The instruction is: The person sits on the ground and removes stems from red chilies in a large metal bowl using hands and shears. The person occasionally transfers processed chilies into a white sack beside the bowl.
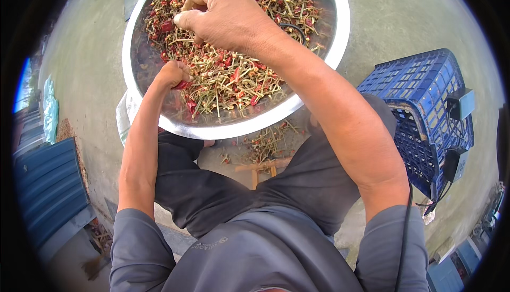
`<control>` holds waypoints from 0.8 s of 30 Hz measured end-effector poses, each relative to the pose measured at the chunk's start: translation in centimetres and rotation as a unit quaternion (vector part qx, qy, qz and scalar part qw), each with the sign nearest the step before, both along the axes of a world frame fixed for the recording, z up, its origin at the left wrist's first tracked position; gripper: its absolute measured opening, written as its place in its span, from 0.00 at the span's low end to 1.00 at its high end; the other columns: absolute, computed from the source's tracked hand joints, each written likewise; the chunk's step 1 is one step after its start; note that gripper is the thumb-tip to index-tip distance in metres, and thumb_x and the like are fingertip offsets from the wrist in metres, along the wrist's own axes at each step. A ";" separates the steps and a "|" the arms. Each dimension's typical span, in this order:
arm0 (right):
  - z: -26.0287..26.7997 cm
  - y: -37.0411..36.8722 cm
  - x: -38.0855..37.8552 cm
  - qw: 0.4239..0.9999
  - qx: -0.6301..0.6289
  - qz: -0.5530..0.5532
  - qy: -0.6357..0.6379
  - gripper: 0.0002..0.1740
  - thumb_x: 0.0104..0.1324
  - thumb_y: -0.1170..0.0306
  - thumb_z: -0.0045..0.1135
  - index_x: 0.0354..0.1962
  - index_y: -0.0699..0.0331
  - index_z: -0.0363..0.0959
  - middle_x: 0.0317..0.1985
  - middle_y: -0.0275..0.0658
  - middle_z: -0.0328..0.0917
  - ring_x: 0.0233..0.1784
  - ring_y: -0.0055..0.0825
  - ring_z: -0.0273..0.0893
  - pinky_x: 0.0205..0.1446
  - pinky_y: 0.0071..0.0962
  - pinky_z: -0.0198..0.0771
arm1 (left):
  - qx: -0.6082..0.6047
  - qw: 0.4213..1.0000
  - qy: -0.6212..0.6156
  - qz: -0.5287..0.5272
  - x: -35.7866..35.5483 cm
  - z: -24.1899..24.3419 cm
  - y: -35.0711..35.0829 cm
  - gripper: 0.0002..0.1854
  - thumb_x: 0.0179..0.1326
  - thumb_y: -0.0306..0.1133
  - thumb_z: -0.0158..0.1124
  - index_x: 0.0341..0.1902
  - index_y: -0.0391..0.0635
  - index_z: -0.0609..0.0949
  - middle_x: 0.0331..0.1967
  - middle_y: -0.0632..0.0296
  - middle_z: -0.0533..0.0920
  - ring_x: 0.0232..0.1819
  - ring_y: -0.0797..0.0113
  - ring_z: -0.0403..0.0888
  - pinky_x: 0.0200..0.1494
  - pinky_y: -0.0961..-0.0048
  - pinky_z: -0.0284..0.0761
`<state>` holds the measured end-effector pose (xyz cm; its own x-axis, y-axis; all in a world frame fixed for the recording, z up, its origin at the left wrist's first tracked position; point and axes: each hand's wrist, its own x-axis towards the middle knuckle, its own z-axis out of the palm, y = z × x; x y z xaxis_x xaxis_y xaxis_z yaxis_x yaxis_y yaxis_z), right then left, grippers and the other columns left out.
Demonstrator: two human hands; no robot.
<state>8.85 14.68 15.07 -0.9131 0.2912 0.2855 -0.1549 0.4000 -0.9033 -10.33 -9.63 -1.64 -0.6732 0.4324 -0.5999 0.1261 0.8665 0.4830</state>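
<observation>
A wide round metal basin [343, 25] holds a heap of dried stems and red pepper pieces [231, 80]. My left hand [173, 74] is at the left side of the heap, its fingers closed on a dark red pepper piece [183, 85]. Above the heap, my right hand [227, 17] is bent with thumb and fingertips close together; whether anything is pinched there cannot be made out. Just beyond its thumb lies a red piece [167, 25] among the stems. Part of a thin black loop [297, 29] shows behind my right wrist.
A blue plastic crate [414, 80] stands on the concrete at right, with small boxes and cables on it. Between my legs are a wooden stool part [263, 165] and spilled stems [265, 144]. A white sack [123, 116] touches the basin's left; a green bag [50, 110] lies far left.
</observation>
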 end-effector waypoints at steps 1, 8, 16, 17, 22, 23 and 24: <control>0.2 0.5 0.3 0.999 -0.045 0.001 -0.023 0.15 0.64 0.61 0.63 0.33 0.67 0.81 0.25 0.41 0.85 0.25 0.23 0.83 0.33 0.28 0.77 | 0.014 1.000 -0.009 0.017 0.9 1.8 1.5 0.09 0.47 0.20 0.76 0.28 0.41 0.81 0.20 0.66 0.79 0.21 0.74 0.73 0.25 0.71 0.67; 0.3 2.0 0.6 0.964 -0.251 0.036 -0.079 0.12 0.57 0.70 0.60 0.36 0.70 0.79 0.25 0.40 0.83 0.26 0.24 0.84 0.31 0.25 0.77 | 0.174 0.984 -0.004 0.049 5.1 10.7 4.6 0.06 0.54 0.19 0.69 0.35 0.40 0.82 0.23 0.68 0.80 0.24 0.79 0.74 0.27 0.79 0.66; 0.1 2.0 0.6 0.959 -0.243 0.026 -0.144 0.15 0.73 0.63 0.57 0.45 0.68 0.78 0.29 0.30 0.75 0.25 0.14 0.71 0.24 0.17 0.68 | -0.070 0.964 0.204 -0.156 3.5 3.8 3.3 0.19 0.51 0.35 0.77 0.47 0.43 0.88 0.39 0.49 0.89 0.44 0.52 0.88 0.52 0.61 0.80; 0.3 2.0 0.6 0.957 -0.250 0.029 -0.142 0.15 0.73 0.63 0.56 0.45 0.68 0.78 0.29 0.30 0.75 0.26 0.14 0.71 0.24 0.17 0.68 | -0.077 0.967 0.183 -0.160 3.5 3.2 3.4 0.18 0.52 0.36 0.77 0.46 0.42 0.88 0.38 0.49 0.89 0.42 0.52 0.88 0.51 0.60 0.80; 0.7 2.1 0.8 0.953 -0.267 0.028 -0.140 0.13 0.74 0.65 0.54 0.43 0.67 0.79 0.31 0.31 0.78 0.27 0.13 0.72 0.25 0.17 0.67 | -0.001 0.984 0.141 -0.112 4.1 5.0 4.9 0.11 0.57 0.34 0.73 0.37 0.39 0.85 0.26 0.56 0.84 0.31 0.62 0.83 0.39 0.64 0.77; 0.5 2.3 0.8 0.954 -0.262 0.027 -0.142 0.12 0.73 0.65 0.54 0.43 0.67 0.79 0.31 0.31 0.79 0.27 0.13 0.73 0.25 0.17 0.67 | 0.024 0.989 0.121 -0.081 4.4 6.2 5.3 0.10 0.58 0.33 0.73 0.36 0.39 0.85 0.24 0.58 0.83 0.29 0.65 0.81 0.37 0.65 0.76; -0.1 2.6 0.7 0.962 -0.234 0.016 -0.141 0.12 0.71 0.66 0.55 0.43 0.66 0.80 0.31 0.31 0.79 0.27 0.14 0.73 0.26 0.17 0.67 | 0.049 0.994 0.087 -0.037 5.2 8.0 6.0 0.07 0.61 0.31 0.70 0.36 0.40 0.84 0.22 0.63 0.80 0.26 0.75 0.75 0.32 0.73 0.71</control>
